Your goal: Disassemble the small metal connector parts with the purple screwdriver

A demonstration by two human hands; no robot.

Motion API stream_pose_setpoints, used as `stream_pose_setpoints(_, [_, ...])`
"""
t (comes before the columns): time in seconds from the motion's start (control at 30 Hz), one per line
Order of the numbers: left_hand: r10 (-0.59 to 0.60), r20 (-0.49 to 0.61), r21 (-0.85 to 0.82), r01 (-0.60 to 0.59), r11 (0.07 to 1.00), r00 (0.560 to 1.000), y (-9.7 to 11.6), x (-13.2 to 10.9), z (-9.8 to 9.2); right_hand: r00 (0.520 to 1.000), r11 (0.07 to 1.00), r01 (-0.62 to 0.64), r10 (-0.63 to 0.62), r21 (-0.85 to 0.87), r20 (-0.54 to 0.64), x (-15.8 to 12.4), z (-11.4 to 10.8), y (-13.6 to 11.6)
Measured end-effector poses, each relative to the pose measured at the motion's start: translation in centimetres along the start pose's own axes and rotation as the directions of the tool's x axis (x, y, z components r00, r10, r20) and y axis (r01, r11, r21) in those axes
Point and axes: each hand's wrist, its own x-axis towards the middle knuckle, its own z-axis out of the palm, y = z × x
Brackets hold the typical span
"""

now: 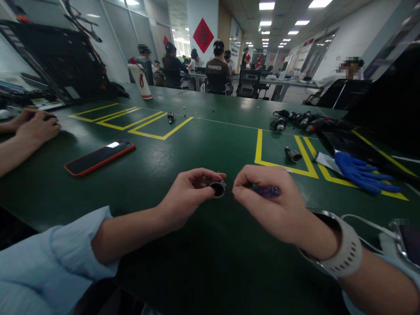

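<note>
My left hand [187,197] pinches a small round black part with a metal rim [217,188] just above the green table [203,144]. My right hand [272,205] is closed around a small screwdriver with a purple translucent handle [266,191]; its thin tip points left into the round part. A pale watch sits on my right wrist. Both forearms rest near the table's front edge, in light blue sleeves.
A phone in a red case [99,156] lies at the left. A co-worker's hands [31,127] rest at the far left. A small metal cylinder [293,154], a blue glove [362,172] and a pile of black parts [295,120] lie at the right. A white cup [141,80] stands behind.
</note>
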Motion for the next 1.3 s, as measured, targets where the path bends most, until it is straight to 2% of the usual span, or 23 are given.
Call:
stream_pose_setpoints(0.5, [-0.039, -0.036, -0.021, 0.038, 0.999, 0.999, 0.2, 0.0, 0.0, 0.997, 0.997, 0.078, -0.078, -0.023, -0.002, -0.1, 0.3, 0.1])
stream_pose_setpoints(0.73, [-0.046, -0.048, -0.012, 0.045, 0.999, 0.998, 0.3, 0.1, 0.3, 0.997, 0.995, 0.072, -0.071, -0.067, 0.005, -0.2, 0.5, 0.2])
stream_pose_setpoints(0.97, [-0.063, -0.035, -0.013, 0.062, 0.998, 0.997, 0.3, 0.2, -0.2, 0.994, 0.996, 0.088, -0.089, -0.011, -0.062, -0.2, 0.3, 0.2])
stream_pose_setpoints(1.03, [-0.074, -0.035, -0.011, 0.074, 0.997, 0.997, 0.5, 0.3, -0.4, 0.993, 0.998, 0.051, -0.047, 0.039, -0.11, -0.1, 0.1, 0.2])
stream_pose_setpoints(1.13, [-0.073, -0.082, 0.0, 0.073, 0.997, 0.994, 1.2, 0.5, -0.7, 0.984, 0.984, -0.086, 0.109, 0.158, -0.139, 0.0, 0.1, 0.6])
stream_pose_setpoints(1.3, [-0.054, -0.18, -0.002, 0.055, 0.998, 0.982, 1.9, 1.0, -0.8, 0.933, 0.898, -0.347, 0.359, 0.271, 0.003, 0.2, 1.3, 2.5])
